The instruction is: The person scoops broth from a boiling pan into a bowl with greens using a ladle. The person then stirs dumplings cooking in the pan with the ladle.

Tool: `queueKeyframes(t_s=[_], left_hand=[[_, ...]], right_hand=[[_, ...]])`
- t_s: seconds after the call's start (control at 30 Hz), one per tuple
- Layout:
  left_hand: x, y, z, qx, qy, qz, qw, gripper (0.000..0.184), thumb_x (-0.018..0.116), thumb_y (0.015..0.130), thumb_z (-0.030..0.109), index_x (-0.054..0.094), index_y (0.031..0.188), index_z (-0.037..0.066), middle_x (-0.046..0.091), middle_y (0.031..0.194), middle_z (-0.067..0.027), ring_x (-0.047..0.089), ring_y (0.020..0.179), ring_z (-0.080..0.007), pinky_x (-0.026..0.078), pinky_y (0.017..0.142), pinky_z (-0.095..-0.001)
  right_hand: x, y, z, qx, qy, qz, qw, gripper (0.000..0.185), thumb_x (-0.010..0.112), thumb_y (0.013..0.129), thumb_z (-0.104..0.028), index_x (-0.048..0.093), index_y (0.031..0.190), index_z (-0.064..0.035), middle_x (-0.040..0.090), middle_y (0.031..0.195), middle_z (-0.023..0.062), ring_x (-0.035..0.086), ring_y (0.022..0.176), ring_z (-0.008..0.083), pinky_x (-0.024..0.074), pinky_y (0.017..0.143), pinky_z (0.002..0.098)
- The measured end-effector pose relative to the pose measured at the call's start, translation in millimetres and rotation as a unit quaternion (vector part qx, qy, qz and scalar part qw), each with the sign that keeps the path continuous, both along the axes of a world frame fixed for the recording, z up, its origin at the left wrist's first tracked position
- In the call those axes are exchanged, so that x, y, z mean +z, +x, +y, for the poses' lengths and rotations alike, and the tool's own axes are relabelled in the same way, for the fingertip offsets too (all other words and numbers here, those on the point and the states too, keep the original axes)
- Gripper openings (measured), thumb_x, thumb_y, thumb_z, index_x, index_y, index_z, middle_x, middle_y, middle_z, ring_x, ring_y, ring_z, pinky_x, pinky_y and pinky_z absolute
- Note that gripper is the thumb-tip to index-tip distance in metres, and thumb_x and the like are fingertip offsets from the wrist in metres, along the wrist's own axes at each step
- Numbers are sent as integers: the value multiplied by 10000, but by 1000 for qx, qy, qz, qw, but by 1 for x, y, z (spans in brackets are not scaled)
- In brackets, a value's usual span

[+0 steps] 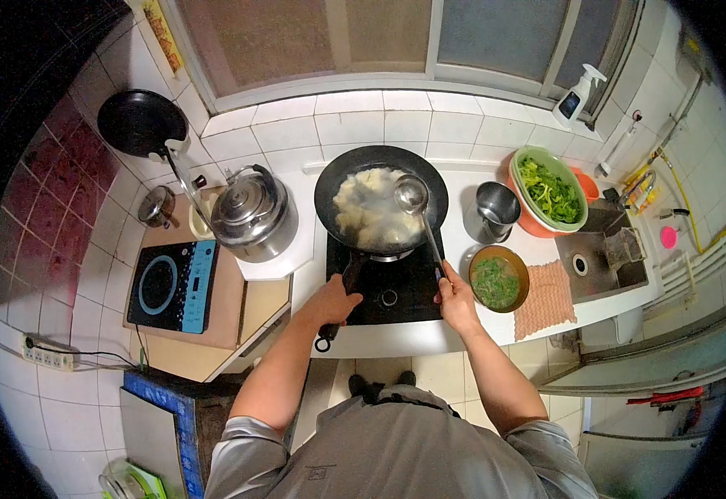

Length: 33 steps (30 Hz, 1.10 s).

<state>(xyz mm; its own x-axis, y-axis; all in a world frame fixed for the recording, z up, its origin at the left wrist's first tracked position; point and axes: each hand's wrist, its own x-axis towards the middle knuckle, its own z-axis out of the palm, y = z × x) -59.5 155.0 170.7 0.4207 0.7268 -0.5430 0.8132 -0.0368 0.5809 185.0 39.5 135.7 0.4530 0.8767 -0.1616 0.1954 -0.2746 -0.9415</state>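
My left hand is wrapped round the dark handle of a black wok on the cooktop. In the wok lies pale, lumpy food in cloudy liquid, its kind unclear. My right hand grips the long handle of a metal ladle. The ladle's bowl is over the right side of the wok, above the food. Just right of my right hand stands a brown bowl holding chopped greens in liquid. Behind that bowl is a steel pot or cup.
A metal kettle stands left of the wok, near a portable induction cooker. At right are a green basin of leafy greens, a textured cloth and the sink. A spray bottle is on the window ledge.
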Motion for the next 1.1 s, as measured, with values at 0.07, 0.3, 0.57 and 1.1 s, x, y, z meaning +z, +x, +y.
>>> queueKeyframes(t_s=[0.07,0.3,0.57,1.1], left_hand=[[-5,-1,2,-5,-1,-2,1000,473,557,913,275,385,1155,-93,658,777,-226,676,655,-316,538,663,-415],[0,1,2,-7,-3,13,1000,488,546,907,248,361,1161,-125,664,760,-224,682,688,-315,537,702,-404],[1,-1,2,2,-8,-13,1000,426,562,895,210,391,1128,-104,647,835,-252,670,624,-298,543,632,-411],[12,-1,0,4,-11,-6,1000,420,555,905,210,399,1131,-109,646,845,-250,670,616,-292,535,607,-406]], right_hand=[[10,-2,-1,-2,-20,18,1000,465,470,963,-181,419,1404,-42,587,753,56,556,652,129,468,632,269],[-10,7,-1,5,15,-56,998,511,552,917,-168,429,1388,-13,671,998,149,610,792,170,486,753,290],[-1,5,0,4,30,-106,994,511,549,911,-149,422,1387,-13,646,1075,243,641,891,282,484,828,336],[28,5,2,48,-46,-166,984,512,512,912,-92,384,1399,2,560,1228,290,547,1159,390,420,978,369]])
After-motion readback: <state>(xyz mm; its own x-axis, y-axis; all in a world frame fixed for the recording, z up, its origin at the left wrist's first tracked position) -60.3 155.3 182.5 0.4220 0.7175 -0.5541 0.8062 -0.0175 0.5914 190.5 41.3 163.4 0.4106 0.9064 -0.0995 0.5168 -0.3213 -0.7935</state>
